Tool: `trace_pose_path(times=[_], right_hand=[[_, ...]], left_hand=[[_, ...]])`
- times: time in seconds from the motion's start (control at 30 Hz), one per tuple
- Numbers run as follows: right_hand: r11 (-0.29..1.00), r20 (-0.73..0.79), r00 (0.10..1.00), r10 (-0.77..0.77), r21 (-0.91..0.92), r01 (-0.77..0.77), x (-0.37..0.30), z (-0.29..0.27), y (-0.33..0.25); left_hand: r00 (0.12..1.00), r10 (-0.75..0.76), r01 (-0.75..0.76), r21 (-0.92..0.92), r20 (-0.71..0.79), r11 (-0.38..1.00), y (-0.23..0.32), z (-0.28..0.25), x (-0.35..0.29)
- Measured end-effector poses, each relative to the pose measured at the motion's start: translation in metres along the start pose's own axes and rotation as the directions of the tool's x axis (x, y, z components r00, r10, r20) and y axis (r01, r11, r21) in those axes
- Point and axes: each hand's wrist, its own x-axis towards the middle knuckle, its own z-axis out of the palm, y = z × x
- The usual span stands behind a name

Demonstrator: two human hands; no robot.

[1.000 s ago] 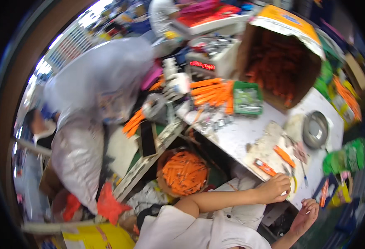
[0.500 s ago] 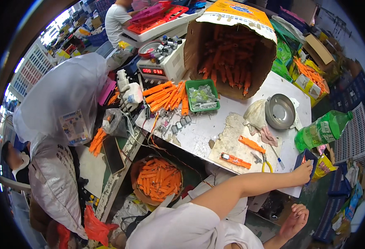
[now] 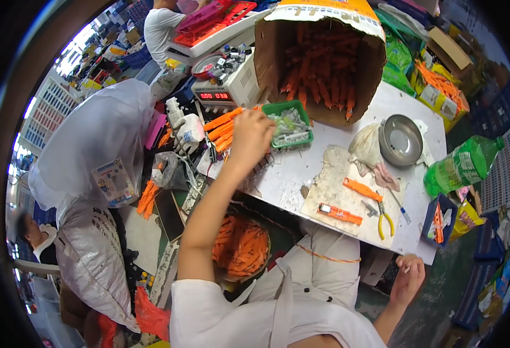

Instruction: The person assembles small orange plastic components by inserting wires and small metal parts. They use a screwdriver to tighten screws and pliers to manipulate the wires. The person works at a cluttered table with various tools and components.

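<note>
My left hand [image 3: 254,132] reaches over the table, between a heap of orange plastic casings [image 3: 222,129] and a green tray [image 3: 294,108] of small clear and grey parts. Its fingers bend downward and their tips are hidden, so its grip cannot be made out. Low on the right, beside the table edge, my right hand [image 3: 407,280] is raised with curled fingers. A small pale bit shows at its fingertips, too small to name. On a worn board lie an orange casing [image 3: 362,189], another casing with a metal piece in it [image 3: 339,213], and yellow-handled pliers [image 3: 386,221].
A tipped carton [image 3: 261,64] full of orange casings stands at the back. A metal bowl [image 3: 400,140], cloth [image 3: 366,145], green bottle [image 3: 462,165] and blue bin [image 3: 430,231] line the right. A power supply [image 3: 232,87] stands back left; below is a round container of casings [image 3: 242,246].
My left hand has swung from the blue bin at the right to the green tray at the left. An orange casing now shows in the bin. My right hand has risen slightly.
</note>
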Motion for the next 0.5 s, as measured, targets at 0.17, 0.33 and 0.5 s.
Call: trace_pose_path(times=[0.17,0.33,0.5], right_hand=[[1.0,0.145,0.989,0.016,-0.018,-0.013,0.01,0.033,0.007],[0.996,0.153,0.987,0.053,-0.072,-0.043,0.003,0.042,0.008],[0.989,0.108,0.989,0.1,-0.121,-0.087,-0.001,0.037,0.007]], left_hand=[[0.993,0.013,-0.022,0.08,0.114,0.997,-0.026,0.026,0.016],[0.988,0.059,-0.079,0.136,0.144,0.988,-0.017,0.057,0.053],[0.966,0.134,-0.209,0.362,0.22,0.909,-0.021,0.081,0.066]])
